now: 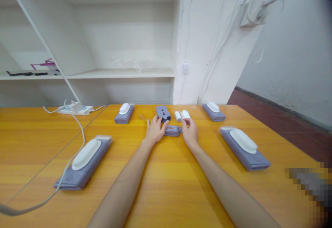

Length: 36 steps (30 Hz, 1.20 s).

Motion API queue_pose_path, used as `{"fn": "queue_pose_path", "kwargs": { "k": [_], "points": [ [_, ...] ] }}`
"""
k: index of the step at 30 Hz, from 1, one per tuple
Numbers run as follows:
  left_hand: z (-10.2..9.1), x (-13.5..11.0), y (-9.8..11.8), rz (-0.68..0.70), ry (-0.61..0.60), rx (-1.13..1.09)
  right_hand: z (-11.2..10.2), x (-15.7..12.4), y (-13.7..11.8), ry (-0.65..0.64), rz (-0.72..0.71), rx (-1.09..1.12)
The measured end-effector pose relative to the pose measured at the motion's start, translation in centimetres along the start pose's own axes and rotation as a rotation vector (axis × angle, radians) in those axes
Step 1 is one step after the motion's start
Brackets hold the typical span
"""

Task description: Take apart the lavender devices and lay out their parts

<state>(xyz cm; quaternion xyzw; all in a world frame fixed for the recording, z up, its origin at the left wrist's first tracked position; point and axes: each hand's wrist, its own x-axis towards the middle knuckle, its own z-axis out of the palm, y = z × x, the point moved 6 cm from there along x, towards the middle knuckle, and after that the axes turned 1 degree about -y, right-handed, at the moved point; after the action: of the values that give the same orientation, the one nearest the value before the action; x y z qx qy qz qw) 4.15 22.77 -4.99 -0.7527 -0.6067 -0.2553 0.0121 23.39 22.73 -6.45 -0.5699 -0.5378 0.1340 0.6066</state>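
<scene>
My left hand rests on the wooden table with its fingers apart. Its thumb reaches the left end of a small purple-grey case, and its index fingertip lies beside a purple-grey piece with dark cutouts. A coiled metal chain lies left of this hand. My right hand has curled fingers close to two white rounded pieces, at the right end of the small case where a short strap shows. What its fingertips pinch, if anything, is hidden.
Purple-grey holders with white oval tops flank my arms: near left, far left, far right, near right. A white power strip trails a cable along the left. White shelving stands behind the table.
</scene>
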Motion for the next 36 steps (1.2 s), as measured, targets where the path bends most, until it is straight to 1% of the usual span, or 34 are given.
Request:
{"fn": "queue_pose_path", "kwargs": {
  "k": [6, 8, 12, 18, 28, 32, 36],
  "points": [
    [0.7, 0.2, -0.3, 0.003, -0.056, -0.042, -1.5, 1.0, 0.1, 0.081, 0.026, -0.148],
    [0.7, 0.3, -0.4, -0.01, -0.068, -0.051, -1.9, 1.7, 0.4, 0.077, 0.039, -0.218],
    [0.6, 0.4, -0.4, -0.02, -0.087, -0.064, -1.7, 2.9, 1.5, -0.028, 0.064, -0.415],
    [0.4, 0.4, 0.0, 0.024, -0.108, -0.074, -0.7, 3.9, 2.7, -0.154, 0.055, -0.497],
    [0.6, 0.5, 0.1, 0.033, -0.158, -0.073, 0.4, 5.8, 1.6, -0.37, 0.049, -0.743],
    [0.7, 0.5, 0.0, 0.044, -0.16, -0.074, 0.4, 6.4, 1.7, -0.395, 0.062, -0.805],
    [0.7, 0.5, 0.0, 0.057, -0.172, -0.098, -0.1, 7.1, 2.0, -0.356, 0.086, -0.803]
  ]
}}
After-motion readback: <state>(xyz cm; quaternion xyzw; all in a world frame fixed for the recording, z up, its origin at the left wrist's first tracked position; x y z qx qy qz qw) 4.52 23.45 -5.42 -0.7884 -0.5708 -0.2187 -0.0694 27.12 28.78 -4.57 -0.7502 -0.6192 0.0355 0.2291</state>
